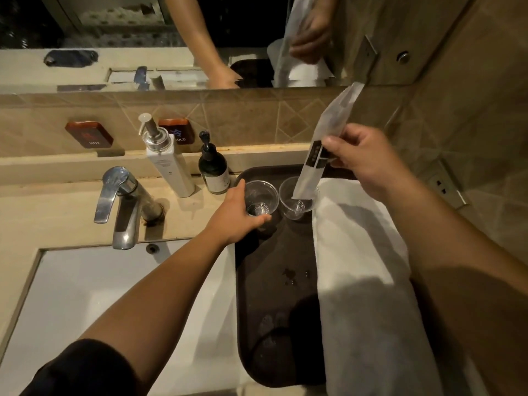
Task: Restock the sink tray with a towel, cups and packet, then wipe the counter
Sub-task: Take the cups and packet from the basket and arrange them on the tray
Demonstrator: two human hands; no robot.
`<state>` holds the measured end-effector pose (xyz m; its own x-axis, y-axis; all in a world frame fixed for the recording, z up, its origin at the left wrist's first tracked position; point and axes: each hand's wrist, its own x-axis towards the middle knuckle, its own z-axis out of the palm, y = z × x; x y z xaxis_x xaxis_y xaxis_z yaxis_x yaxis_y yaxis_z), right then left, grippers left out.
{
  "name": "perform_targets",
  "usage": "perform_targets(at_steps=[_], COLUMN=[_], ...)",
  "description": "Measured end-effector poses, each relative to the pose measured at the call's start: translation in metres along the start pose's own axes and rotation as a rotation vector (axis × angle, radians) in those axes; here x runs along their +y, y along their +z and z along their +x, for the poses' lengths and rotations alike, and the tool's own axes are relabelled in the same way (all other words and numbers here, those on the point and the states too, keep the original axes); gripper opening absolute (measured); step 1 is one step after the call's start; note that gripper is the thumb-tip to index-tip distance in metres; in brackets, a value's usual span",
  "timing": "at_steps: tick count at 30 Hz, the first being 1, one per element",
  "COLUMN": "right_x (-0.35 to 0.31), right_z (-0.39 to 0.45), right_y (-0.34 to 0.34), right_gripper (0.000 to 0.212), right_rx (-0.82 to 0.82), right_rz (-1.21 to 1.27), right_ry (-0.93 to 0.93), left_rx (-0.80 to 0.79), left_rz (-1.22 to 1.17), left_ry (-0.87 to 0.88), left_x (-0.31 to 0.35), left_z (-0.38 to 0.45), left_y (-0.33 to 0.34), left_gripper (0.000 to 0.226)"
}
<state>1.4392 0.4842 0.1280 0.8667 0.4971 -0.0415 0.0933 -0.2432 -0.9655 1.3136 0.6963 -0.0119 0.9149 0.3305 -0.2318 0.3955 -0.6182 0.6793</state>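
Note:
A dark brown tray sits on the counter right of the sink. A folded white towel lies along its right side. Two clear plastic cups stand at the tray's far end. My left hand grips the left cup around its base. My right hand pinches a long white packet with a black label, and the packet's lower end sits tilted inside the right cup.
A white sink basin with a chrome faucet lies to the left. A white pump bottle and a dark pump bottle stand behind the tray. The mirror and tiled wall close off the back and right.

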Motion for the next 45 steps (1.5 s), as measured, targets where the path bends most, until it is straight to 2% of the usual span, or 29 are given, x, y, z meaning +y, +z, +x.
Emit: perform_targets(at_steps=[3,5,8,10,12,14,18,22,26,29,33,38,45], right_x=[-0.014,-0.016,-0.013,-0.012,-0.011,-0.011,-0.005,0.026,0.071,0.099,0.123,0.136,0.155], right_z=[-0.026,-0.042,-0.060,-0.070,-0.078,-0.084,-0.097,-0.112,-0.128,-0.136,-0.136,-0.130,-0.128], right_y=[0.002,0.012,0.030,0.042,0.052,0.062,0.076,0.091,0.103,0.111,0.123,0.135,0.135], right_gripper=[0.011,0.017,0.022,0.021,0.020,0.017,0.019,0.021,0.021,0.023,0.010,0.035,0.041], right_rx=[-0.007,-0.013,-0.044,-0.066,-0.085,-0.096,-0.102,-0.112,-0.117,-0.105,-0.064,-0.016,-0.020], right_rz=[0.037,0.011,-0.005,-0.006,-0.023,-0.028,-0.039,-0.091,-0.128,-0.142,-0.391,-0.565,-0.704], right_ry=[0.003,0.021,0.063,0.085,0.101,0.120,0.174,0.301,0.489,0.558,0.444,0.300,0.261], left_rx=[-0.040,-0.015,0.183,0.252,0.150,0.062,0.031,0.002,-0.052,-0.098,-0.120,-0.117,-0.179], left_rz=[-0.057,-0.015,0.005,-0.134,-0.284,-0.326,-0.340,-0.301,-0.166,-0.084,-0.015,0.065,0.259], left_ry=[0.005,0.031,0.102,0.144,0.157,0.165,0.100,0.034,-0.049,-0.096,-0.092,-0.049,0.022], left_x=[0.005,0.010,0.020,0.031,0.043,0.047,0.036,0.020,0.003,-0.004,-0.006,-0.004,-0.005], left_z=[-0.007,-0.018,-0.049,-0.077,-0.109,-0.135,-0.166,-0.185,-0.200,-0.206,-0.207,-0.201,-0.196], left_y=[-0.006,-0.011,-0.017,-0.021,-0.023,-0.019,-0.005,0.016,0.041,0.060,0.075,0.085,0.094], left_gripper=[0.115,0.105,0.068,0.043,0.032,0.030,0.021,0.020,0.021,0.013,0.022,0.028,0.029])
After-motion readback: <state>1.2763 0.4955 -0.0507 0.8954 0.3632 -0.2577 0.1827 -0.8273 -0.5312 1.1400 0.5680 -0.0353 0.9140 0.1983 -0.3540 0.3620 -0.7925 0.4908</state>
